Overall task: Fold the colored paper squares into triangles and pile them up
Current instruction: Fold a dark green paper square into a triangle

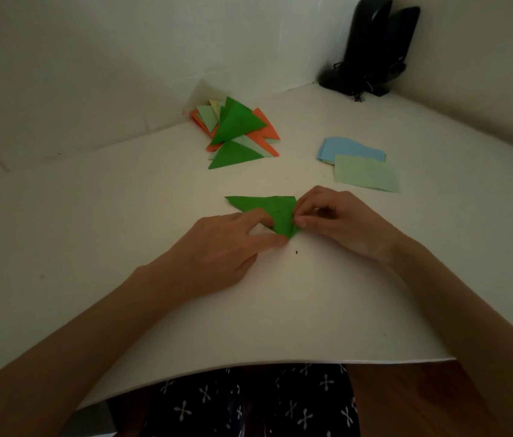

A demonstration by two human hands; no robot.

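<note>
both forearms reach in over the white tabletop (280, 310). the left hand (233, 238) lies palm down, its grip spread wide, forefinger and thumb pressing a dark green folded paper triangle (268, 208) flat. the right hand (334, 222), fingers curled, closes its grip on that triangle's right edge, thumb against forefinger. a pile of folded green and orange paper triangles (236, 127) lies well beyond.

This looked like a home desk nook rather than a workshop. A plain white table (91, 216) sat pushed into a corner of bare white walls (91, 58). At the table's far right corner stood two black desktop speakers (372, 45) with tangled cords. Folded paper triangles (236, 127) lay heaped near the table's far edge.
</note>
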